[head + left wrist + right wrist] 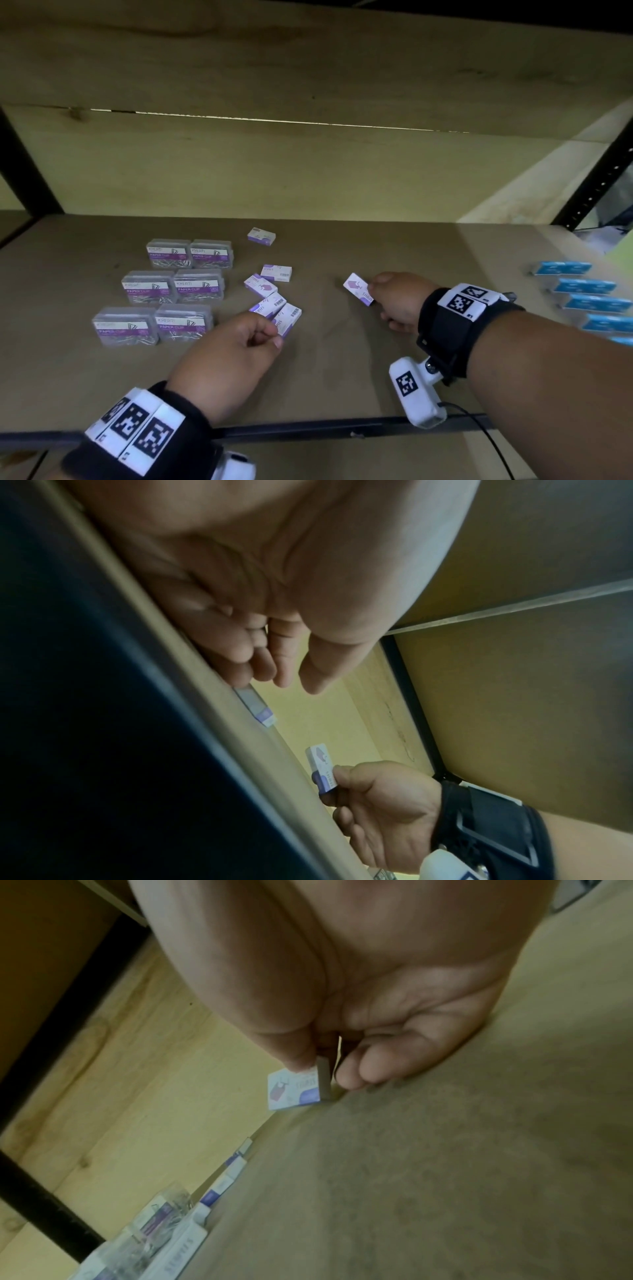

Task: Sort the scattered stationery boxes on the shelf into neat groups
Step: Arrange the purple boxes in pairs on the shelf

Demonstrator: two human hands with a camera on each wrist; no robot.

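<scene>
Several small white-and-purple staples boxes [261, 285] lie loosely together mid-shelf, and one more [261, 236] sits apart further back. My right hand [371, 291] pinches another staples box [356, 287] by its end, right of the cluster and low over the shelf board; the left wrist view shows this box [322, 767] between thumb and fingers, and so does the right wrist view [294, 1091]. My left hand [274, 337] hovers at the cluster's near edge, fingers loosely curled and holding nothing. Its fingertips [240, 677] are right by a box [257, 710] lying flat.
Six clear paper clip boxes [173, 289] stand in a tidy two-by-three block at the left. A column of blue boxes [582, 286] runs along the right side. A black rail [308, 428] edges the shelf front, and black uprights [599, 178] frame it.
</scene>
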